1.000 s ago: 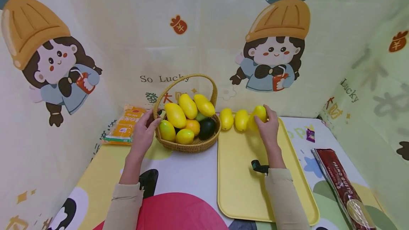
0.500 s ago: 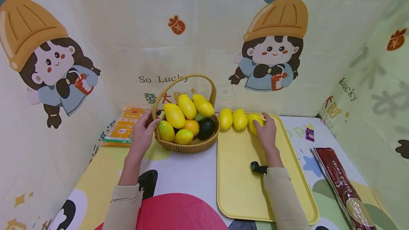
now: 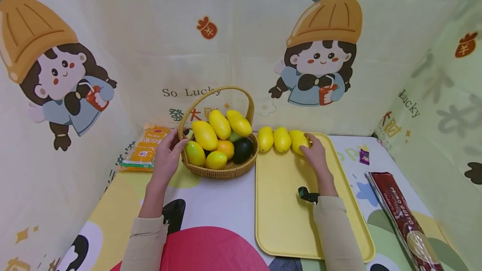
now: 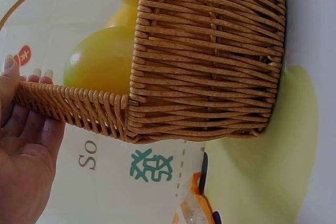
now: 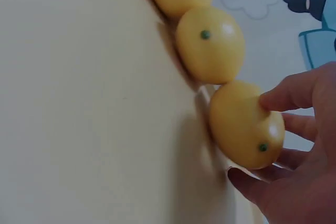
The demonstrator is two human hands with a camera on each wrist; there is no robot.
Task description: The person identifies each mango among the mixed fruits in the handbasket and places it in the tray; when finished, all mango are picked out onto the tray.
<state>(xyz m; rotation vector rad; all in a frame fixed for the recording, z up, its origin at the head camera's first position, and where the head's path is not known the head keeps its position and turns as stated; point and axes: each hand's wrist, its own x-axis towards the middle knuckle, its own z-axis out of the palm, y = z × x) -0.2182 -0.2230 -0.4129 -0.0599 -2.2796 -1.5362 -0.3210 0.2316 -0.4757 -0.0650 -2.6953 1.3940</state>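
Observation:
A wicker basket (image 3: 220, 174) stands left of the yellow tray (image 3: 282, 204). Yellow mangoes (image 3: 205, 135) are piled in it with an orange (image 3: 225, 149) and a dark avocado-like fruit (image 3: 242, 150). My left hand (image 3: 167, 156) grips the base of the basket's handle, thumb on one side and fingers on the other, as the left wrist view shows. Along the tray's far edge three mangoes lie in a row. My right hand (image 3: 315, 154) holds the rightmost mango (image 5: 236, 124), thumb on its near upper side and fingers behind; it touches the middle mango (image 5: 210, 45).
Behind the left hand lies an orange bag of grain (image 3: 144, 149). To the tray's right are a small purple packet (image 3: 364, 157) and a long dark-red spaghetti pack (image 3: 404, 221). A printed cloth wall (image 3: 241, 53) rises directly behind the basket and tray.
My right hand has lowered the third mango onto the tray's far edge and brought it leftward against the row. The left hand stays on the basket handle.

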